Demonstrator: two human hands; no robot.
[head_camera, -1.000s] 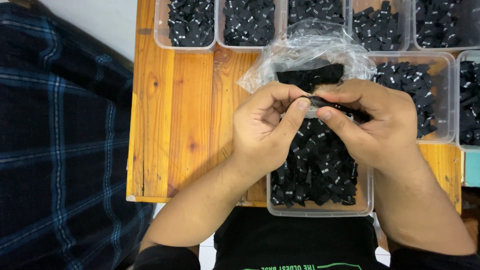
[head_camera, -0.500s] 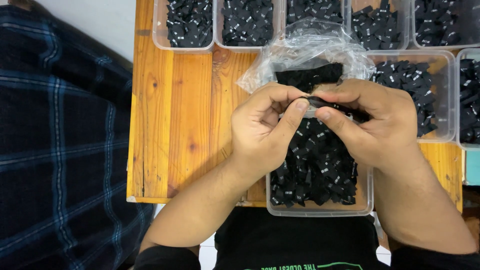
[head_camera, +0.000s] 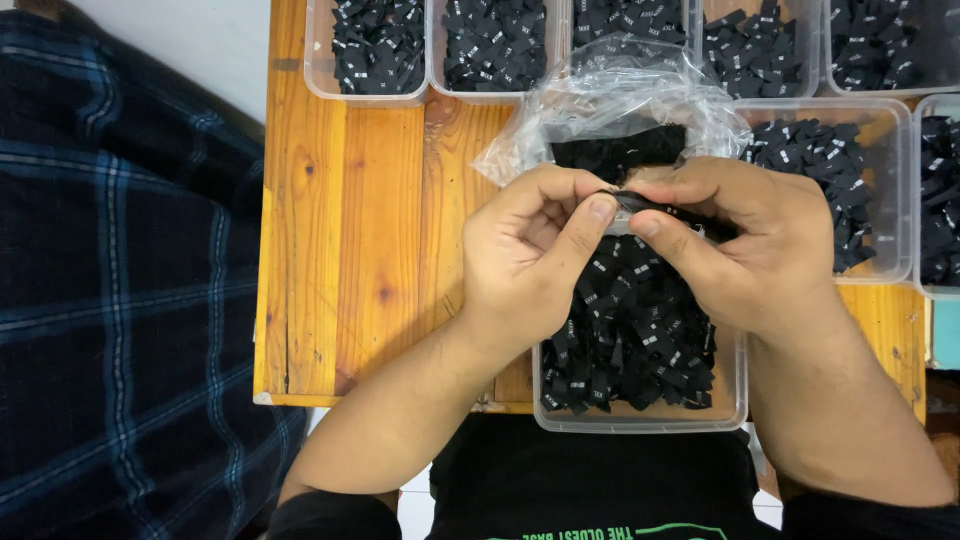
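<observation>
Head view. Left hand (head_camera: 535, 262) and right hand (head_camera: 745, 250) meet above a clear plastic tub (head_camera: 640, 418) of small black fabric labels (head_camera: 630, 340). Each grip is narrow, thumb and forefinger pinching one black label (head_camera: 628, 201) held between the two hands, just over the tub. A crumpled clear plastic bag (head_camera: 610, 105) lies behind the hands. Further label-filled tubs (head_camera: 378, 50) line the far edge of the wooden surface (head_camera: 345, 230). A dark plaid cloth (head_camera: 120, 300) lies to the left.
</observation>
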